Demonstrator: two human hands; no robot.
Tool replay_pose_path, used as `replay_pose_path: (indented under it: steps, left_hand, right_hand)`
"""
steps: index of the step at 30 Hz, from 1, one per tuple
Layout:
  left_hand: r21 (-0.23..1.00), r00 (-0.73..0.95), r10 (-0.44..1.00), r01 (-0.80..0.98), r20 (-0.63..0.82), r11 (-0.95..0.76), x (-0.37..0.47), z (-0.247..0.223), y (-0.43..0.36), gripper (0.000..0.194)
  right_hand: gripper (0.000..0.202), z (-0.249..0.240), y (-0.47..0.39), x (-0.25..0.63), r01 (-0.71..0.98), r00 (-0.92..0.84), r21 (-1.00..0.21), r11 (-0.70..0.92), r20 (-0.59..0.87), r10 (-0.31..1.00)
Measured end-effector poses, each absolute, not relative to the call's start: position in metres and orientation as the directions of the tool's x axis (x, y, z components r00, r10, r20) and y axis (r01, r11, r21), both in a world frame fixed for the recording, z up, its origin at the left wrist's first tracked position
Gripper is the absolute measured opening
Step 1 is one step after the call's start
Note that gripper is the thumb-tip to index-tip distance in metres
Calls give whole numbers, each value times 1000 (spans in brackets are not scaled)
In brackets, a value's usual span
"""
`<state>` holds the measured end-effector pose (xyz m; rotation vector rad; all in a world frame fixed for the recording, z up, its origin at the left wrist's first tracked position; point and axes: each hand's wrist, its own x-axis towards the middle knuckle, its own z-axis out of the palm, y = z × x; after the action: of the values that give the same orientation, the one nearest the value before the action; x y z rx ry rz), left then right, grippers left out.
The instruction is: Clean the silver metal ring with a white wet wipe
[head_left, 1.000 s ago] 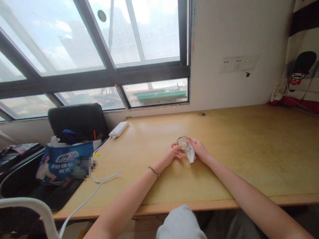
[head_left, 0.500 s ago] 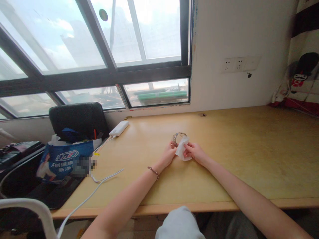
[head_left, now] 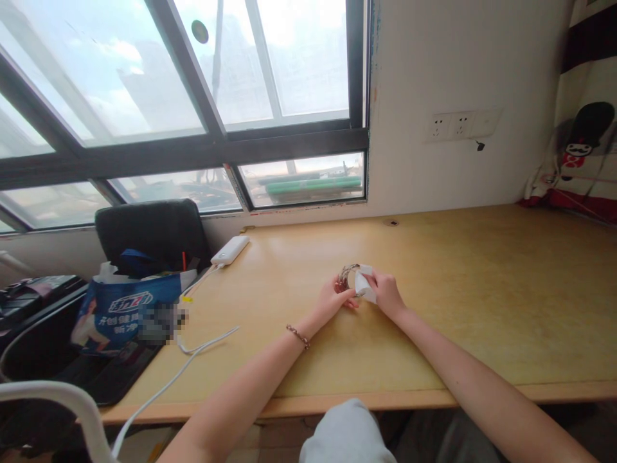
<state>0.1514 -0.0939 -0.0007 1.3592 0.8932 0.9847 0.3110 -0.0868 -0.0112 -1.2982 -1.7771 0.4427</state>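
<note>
Above the wooden table, my left hand is closed on a ring-shaped, brownish metallic bangle that looks made of several thin bands. My right hand pinches a white tissue, which lies against the right side of the bangle. Part of the tissue shows through the ring's opening. Some of the right fingers are hidden behind the tissue. A beaded bracelet circles my left wrist.
The wooden table runs along the wall under the window. A white power bank with a white cable lies at its left side. A blue bag rests on a black chair to the left.
My right hand has moved slightly right and turned, carrying the tissue to the bangle's right side. The bangle is turned so that its opening shows more, and the left fingers have shifted beneath it.
</note>
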Motion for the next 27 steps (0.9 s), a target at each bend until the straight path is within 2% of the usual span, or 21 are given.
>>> replay_pose_path:
  steps: [4,6,8,11,14,17,21,23,27]
  left_hand:
    - [984,283,943,-70,175,-161,154,-3,-96,45]
    - [977,269,939,-27,213,-214,156,-5,-99,44]
    - [967,263,935,32,237,-254,156,-5,-101,44]
    - [954,271,928,84,256,-287,156,-2,-104,42]
    - [969,327,924,75,198,-234,154,4,-105,36]
    - [983,334,931,54,149,-176,152,5,-105,32]
    - [974,295,941,98,168,-205,150,3,-104,33]
    - [970,296,941,126,165,-209,149,3,-105,32]
    - [980,301,946,117,121,-163,147,5,-104,30]
  right_hand:
    - [30,-20,-76,307,453,-101,-864,222,197,975]
    - [27,-23,-74,306,415,-136,-887,204,161,977]
    - [21,-23,-76,307,453,-131,-852,263,228,965]
    - [16,-18,-84,310,603,-116,-711,360,368,922]
    - [16,-13,-89,311,679,-152,-607,413,434,888]
    - [18,-11,-88,311,626,-116,-679,383,404,907]
    - [18,-15,-83,308,565,-145,-773,288,251,957]
    - [19,-16,-83,307,578,-186,-751,319,259,948]
    - [21,-11,-89,312,659,-234,-626,418,358,904]
